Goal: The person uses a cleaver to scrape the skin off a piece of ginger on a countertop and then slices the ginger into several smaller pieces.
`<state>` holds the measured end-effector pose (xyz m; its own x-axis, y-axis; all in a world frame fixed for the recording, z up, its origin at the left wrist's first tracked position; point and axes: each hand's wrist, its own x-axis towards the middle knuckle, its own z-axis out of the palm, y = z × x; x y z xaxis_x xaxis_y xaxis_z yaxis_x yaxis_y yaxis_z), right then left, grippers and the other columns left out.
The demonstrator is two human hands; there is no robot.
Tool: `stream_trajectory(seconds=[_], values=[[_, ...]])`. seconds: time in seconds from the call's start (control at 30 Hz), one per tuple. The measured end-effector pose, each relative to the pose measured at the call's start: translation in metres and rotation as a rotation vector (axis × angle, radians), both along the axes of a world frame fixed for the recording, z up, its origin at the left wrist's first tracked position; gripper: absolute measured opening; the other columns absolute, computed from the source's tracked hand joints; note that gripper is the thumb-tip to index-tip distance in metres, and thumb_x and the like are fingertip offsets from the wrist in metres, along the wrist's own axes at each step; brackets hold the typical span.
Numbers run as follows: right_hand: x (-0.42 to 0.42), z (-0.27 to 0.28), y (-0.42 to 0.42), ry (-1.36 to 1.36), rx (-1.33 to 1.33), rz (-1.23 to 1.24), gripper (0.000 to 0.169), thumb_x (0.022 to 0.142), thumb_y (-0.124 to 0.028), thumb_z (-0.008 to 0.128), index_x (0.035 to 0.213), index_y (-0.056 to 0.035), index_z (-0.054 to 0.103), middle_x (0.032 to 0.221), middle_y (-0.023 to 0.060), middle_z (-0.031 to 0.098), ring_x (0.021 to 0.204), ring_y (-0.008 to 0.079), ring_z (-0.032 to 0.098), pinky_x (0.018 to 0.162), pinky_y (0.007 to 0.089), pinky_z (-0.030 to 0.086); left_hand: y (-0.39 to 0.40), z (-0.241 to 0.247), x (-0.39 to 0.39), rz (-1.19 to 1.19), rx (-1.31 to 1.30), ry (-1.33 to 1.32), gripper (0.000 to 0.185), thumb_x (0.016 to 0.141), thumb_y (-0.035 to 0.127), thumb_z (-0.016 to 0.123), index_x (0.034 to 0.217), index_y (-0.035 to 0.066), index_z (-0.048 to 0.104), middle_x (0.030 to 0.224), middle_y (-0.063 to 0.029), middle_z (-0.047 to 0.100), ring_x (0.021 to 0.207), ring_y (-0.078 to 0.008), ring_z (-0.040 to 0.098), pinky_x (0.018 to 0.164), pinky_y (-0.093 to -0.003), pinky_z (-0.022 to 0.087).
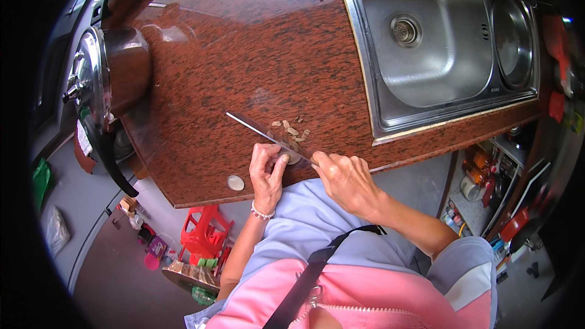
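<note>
My right hand (349, 183) grips the handle end of a kitchen knife (256, 130), its long blade slanting to the far left over the counter. Near the counter's front edge, my left hand (268, 171) pinches a pale, rounded piece of food (292, 157) against the blade's near side. The blade and fingers partly cover that piece, so its kind cannot be told. Just beyond the knife lies a small scatter of brownish peelings or scraps (292, 131). A pale round disc (236, 183), perhaps a cut piece, rests to the left of my left hand.
A stainless steel sink (379, 96) is set into the reddish granite counter (256, 68) on the right. At the left end stands a pressure cooker (125, 68), its black handle (112, 164) jutting past the counter's edge. Below on the left is a red plastic stool (205, 233).
</note>
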<state>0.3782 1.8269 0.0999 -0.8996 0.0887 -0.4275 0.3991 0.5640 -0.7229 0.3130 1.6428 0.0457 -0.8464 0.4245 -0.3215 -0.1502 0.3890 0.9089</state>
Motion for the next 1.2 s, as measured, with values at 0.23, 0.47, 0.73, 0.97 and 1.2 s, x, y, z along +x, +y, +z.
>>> stream_trajectory(seconds=[0.23,0.47,0.73,0.97,1.2], values=[[-0.008,-0.022,-0.006,0.043,0.000,0.016,0.010,0.087,-0.011,0.059,0.094,-0.0039,0.056,0.070,0.0182,0.062,0.064,0.0389,0.062,0.053,0.0468,0.049,0.004,0.003,-0.001,0.000,0.006,-0.010,0.015,0.085,-0.004,0.063,0.099,-0.004,0.058,0.097,-0.0056,0.048,0.082,-0.0094,0.052,0.072,-0.0205,0.045],[0.003,-0.019,-0.002,0.059,-0.034,-0.092,0.010,0.088,-0.012,0.057,0.094,-0.0038,0.058,0.071,0.0186,0.063,0.064,0.0391,0.063,0.054,0.0483,0.049,0.000,-0.002,0.001,0.016,0.013,-0.024,0.020,0.085,-0.002,0.063,0.106,-0.002,0.062,0.100,-0.0051,0.049,0.082,-0.0091,0.051,0.071,-0.0206,0.045],[0.015,-0.002,0.010,0.081,-0.094,-0.174,0.012,0.088,-0.013,0.058,0.096,-0.0040,0.058,0.072,0.0181,0.063,0.065,0.0395,0.062,0.054,0.0483,0.048,0.006,0.004,0.001,-0.009,-0.009,-0.053,0.023,0.083,-0.004,0.063,0.107,-0.001,0.063,0.104,-0.0051,0.052,0.083,-0.0080,0.052,0.072,-0.0202,0.045],[0.029,0.001,0.010,0.051,-0.093,-0.192,0.013,0.088,-0.013,0.059,0.097,-0.0046,0.059,0.070,0.0174,0.062,0.064,0.0392,0.062,0.053,0.0482,0.048,0.007,0.002,0.003,0.042,0.052,-0.107,0.023,0.084,-0.004,0.064,0.107,-0.003,0.060,0.106,-0.0051,0.051,0.086,-0.0085,0.054,0.075,-0.0209,0.047],[0.033,0.001,0.008,0.062,-0.083,-0.155,0.012,0.087,-0.013,0.060,0.096,-0.0048,0.059,0.069,0.0173,0.062,0.062,0.0391,0.062,0.052,0.0480,0.049,0.006,0.001,0.003,0.035,0.043,-0.082,0.020,0.084,-0.003,0.064,0.104,-0.002,0.061,0.105,-0.0065,0.052,0.086,-0.0094,0.054,0.073,-0.0210,0.047]])
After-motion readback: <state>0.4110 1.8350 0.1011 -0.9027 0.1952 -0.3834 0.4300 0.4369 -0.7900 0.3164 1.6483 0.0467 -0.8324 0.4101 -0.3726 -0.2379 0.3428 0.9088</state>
